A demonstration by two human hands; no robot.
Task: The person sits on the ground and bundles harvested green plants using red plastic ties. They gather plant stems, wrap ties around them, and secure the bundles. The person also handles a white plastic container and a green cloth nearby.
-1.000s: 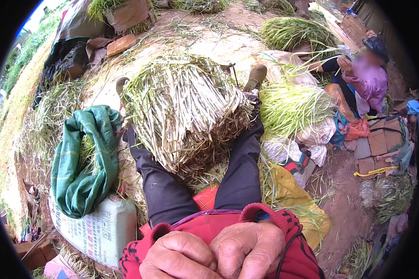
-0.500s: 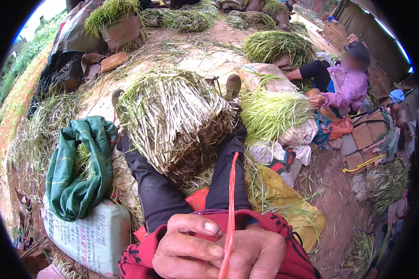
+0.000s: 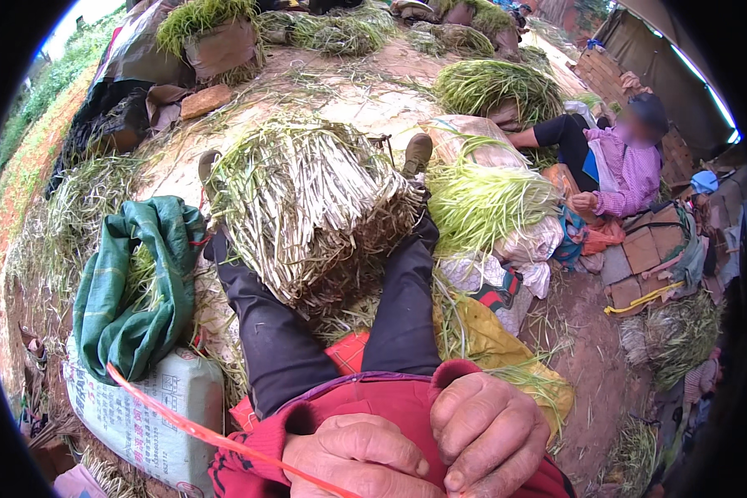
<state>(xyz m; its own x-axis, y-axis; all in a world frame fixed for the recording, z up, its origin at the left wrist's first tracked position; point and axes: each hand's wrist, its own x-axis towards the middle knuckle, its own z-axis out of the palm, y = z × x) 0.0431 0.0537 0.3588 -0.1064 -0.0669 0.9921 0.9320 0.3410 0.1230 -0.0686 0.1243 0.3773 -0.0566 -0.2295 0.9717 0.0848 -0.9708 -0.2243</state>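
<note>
A long red plastic string [image 3: 199, 431] slants from beside the green sack down across my left sleeve to the lower edge. My left hand [image 3: 361, 458] is closed over its near end, though the grip itself is partly cut off. Close by on the right, my right hand [image 3: 491, 427] is curled with thumb and fingers together; what it pinches is hidden at the picture's edge. Beyond my hands, a thick bundle of long-stemmed green plants [image 3: 315, 203] lies between my legs, its pale stem ends and brown roots facing me. Neither hand touches the bundle.
At left a green woven sack [image 3: 145, 290] rests on a pale printed sack [image 3: 153, 419]. Pale green leaves [image 3: 494, 199] lie on sacks at right, near a seated person in a checked shirt [image 3: 627, 170]. A yellow sack [image 3: 506, 349] lies beside my right leg.
The string has swung from upright in front of me to slanting far left. My hands have moved apart, the right one up and to the right. The seated person's hand has moved lower.
</note>
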